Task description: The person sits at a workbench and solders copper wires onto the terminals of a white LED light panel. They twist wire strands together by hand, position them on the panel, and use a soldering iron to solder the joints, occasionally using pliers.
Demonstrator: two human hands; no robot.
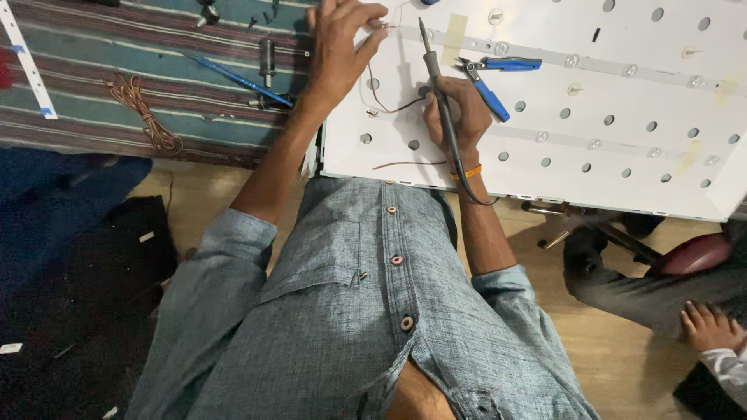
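Head camera looking straight down, and here we have the right hand point(455, 117) wrapped firmly around a soldering iron point(437, 82), fingers closed on its dark handle, the tip pointing away from the body over the white backlight panel point(545, 167). The left hand point(338, 47) is up at the panel's far-left corner, fingertips pinched narrow on the end of a thin brown wire point(381, 97), which loops back down across the white sheet towards the iron hand. A second loose brown wire point(408, 164) lies near the panel's near edge, unattached as far as can be seen. Blue-handled pliers point(490, 78) rest on the panel just beside the right hand, touching one of the LED strips point(622, 70). Off on the striped cloth point(117, 47) sit a blue pen-like tool point(237, 78) and a coil of copper wire point(144, 113). By the look of it the work is midway: strips are laid and taped, one wire is held at its spot with the iron's tip near but not clearly touching, so that joint appears not yet made. Another person's hand point(708, 327) rests at lower right.
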